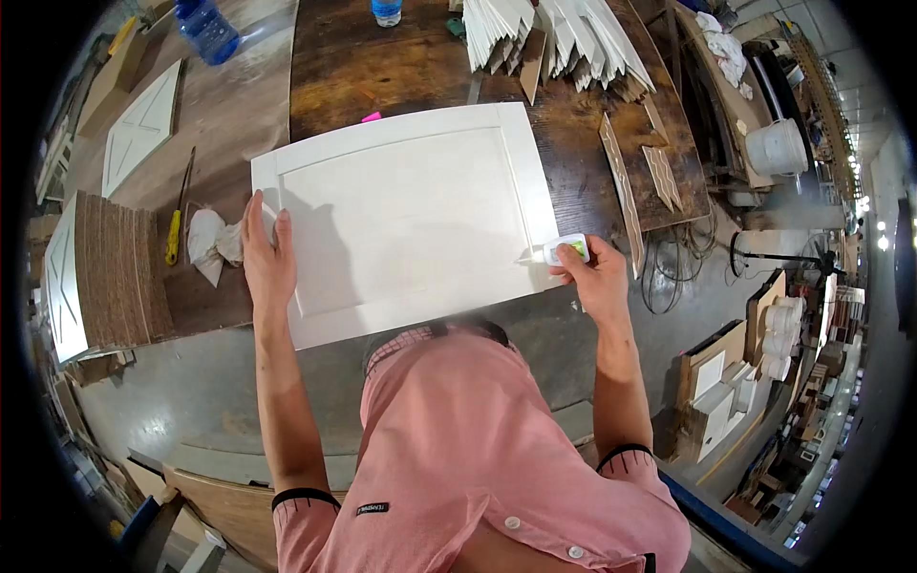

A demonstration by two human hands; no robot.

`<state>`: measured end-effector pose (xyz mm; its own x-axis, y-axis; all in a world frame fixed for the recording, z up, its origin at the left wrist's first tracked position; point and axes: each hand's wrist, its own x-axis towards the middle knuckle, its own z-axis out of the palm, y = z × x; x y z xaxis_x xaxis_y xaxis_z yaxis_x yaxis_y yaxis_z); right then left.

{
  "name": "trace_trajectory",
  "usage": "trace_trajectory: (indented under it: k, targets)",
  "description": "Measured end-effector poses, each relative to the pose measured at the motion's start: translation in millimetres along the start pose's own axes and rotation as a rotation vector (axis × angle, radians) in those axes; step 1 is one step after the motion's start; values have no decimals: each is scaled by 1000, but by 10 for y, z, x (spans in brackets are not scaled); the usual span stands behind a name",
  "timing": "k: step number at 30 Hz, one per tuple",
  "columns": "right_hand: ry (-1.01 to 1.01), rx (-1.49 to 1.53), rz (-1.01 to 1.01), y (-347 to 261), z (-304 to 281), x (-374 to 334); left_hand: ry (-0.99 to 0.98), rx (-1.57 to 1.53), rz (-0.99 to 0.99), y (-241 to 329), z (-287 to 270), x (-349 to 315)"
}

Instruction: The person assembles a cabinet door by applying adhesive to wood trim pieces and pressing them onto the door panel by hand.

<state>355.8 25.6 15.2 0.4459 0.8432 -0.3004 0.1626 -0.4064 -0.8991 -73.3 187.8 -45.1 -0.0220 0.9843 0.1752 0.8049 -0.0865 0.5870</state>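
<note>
A white framed cabinet door panel [411,205] lies face up before me, its near edge jutting past the table toward my body. My left hand [267,253] grips its left edge, thumb on the top face and fingers along the side. At the panel's lower right, my right hand [594,272] is closed round a small white glue bottle [565,250] with a green label. The bottle's thin nozzle points left, over the right frame strip. Whether any glue is coming out is too small to tell. Beside my left hand rests a white cloth bundle [208,244].
A yellow-handled screwdriver [174,234] lies left of a stack of boards [119,267]. Bundles of white strips [573,43] sit at the far side of the brown table [382,62]. Loose strips [621,191] lie at right. A blue water jug [205,33] stands far left.
</note>
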Motion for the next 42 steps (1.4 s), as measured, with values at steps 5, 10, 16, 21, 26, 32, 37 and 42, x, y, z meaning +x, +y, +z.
trace_trajectory:
  k: [5,10,16,21,26,32,37,42]
  targets:
    - [-14,-8,3,-17,-5,40,3,-11,-4,0,0,-1]
    - [10,155,24,-304,58,203,22,-53,-1,45,-10,-14]
    - [-205,374,2,-733,648,511,94,-57,15,-130,72,-34]
    - [-420,300,-49,-1075,1565,777,85,-165,-89,111,-50,-18]
    - [-549,188,-86,-1168,2450,990,65,-244,-221,140,-88,-28]
    - [-501,14,-90,-1199,2794,1028,31,-217,-302,152,-91,-37]
    - [-460,-59,-98,-1204,2842,1035,92,-219,-216,76,-33,-44]
    - [-439,-45,-119,-1187,2856,1040,-21,-247,-312,109,-86,-26]
